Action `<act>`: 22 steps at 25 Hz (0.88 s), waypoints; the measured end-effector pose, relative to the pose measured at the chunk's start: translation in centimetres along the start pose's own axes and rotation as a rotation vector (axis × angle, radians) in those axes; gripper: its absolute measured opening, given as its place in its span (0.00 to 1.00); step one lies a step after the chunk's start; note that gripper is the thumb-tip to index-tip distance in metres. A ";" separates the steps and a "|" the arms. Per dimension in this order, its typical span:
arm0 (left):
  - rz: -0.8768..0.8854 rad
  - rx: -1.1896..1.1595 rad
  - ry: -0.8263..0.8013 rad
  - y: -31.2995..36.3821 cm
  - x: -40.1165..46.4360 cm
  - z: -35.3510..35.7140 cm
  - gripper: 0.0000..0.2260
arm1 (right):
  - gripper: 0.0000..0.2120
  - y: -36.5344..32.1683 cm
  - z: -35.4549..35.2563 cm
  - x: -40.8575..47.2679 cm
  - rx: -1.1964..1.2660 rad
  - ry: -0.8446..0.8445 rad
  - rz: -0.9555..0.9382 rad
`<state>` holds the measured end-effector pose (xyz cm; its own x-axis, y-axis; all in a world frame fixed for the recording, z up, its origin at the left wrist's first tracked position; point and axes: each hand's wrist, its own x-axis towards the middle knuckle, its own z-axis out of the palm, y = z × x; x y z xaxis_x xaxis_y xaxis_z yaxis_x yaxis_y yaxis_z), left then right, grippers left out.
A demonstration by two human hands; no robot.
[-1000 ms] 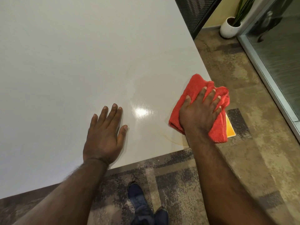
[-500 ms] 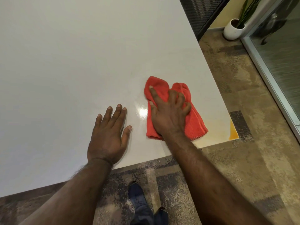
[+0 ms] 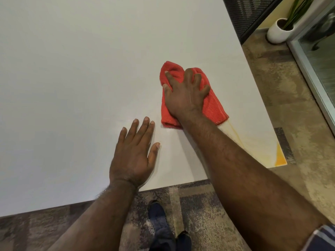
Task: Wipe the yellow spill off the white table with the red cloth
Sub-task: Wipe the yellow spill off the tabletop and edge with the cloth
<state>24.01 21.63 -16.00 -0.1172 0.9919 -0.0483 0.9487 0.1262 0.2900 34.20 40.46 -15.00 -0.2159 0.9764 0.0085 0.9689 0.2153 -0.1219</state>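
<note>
White plant pot [image 3: 276, 32], patterned carpet [image 3: 282, 98] — dark shoes [image 3: 159, 227]

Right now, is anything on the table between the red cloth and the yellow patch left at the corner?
Nothing visible. The cloth lies under the right hand, and only bare table with a faint yellow smear runs to the yellow patch at the corner. The left hand rests off to the side.

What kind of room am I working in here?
Probably an office or meeting room. The large white table stands on patterned carpet tiles, a glass partition with a metal frame runs along the right, and a potted plant sits in the corner beside a dark mesh chair back.
</note>
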 end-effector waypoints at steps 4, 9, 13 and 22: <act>-0.007 -0.013 0.007 0.1 0.0 0.0 0.27 | 0.21 1.2 -0.2 1.1 -0.049 0.038 0.083; 0.002 -0.003 0.014 0.1 0.0 -0.1 0.27 | 0.21 5.1 -0.2 1.0 -0.040 0.074 0.198; -0.001 -0.003 -0.001 0.0 -0.1 0.1 0.27 | 0.22 9.1 -0.6 0.6 -0.067 0.084 0.304; -0.001 -0.009 0.004 0.0 -0.1 0.1 0.28 | 0.23 13.6 -1.3 -5.1 -0.026 0.103 0.504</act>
<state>24.07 21.55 -16.04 -0.1198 0.9918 -0.0450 0.9458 0.1278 0.2986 48.67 38.42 -15.43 0.2904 0.9554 0.0532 0.9525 -0.2833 -0.1118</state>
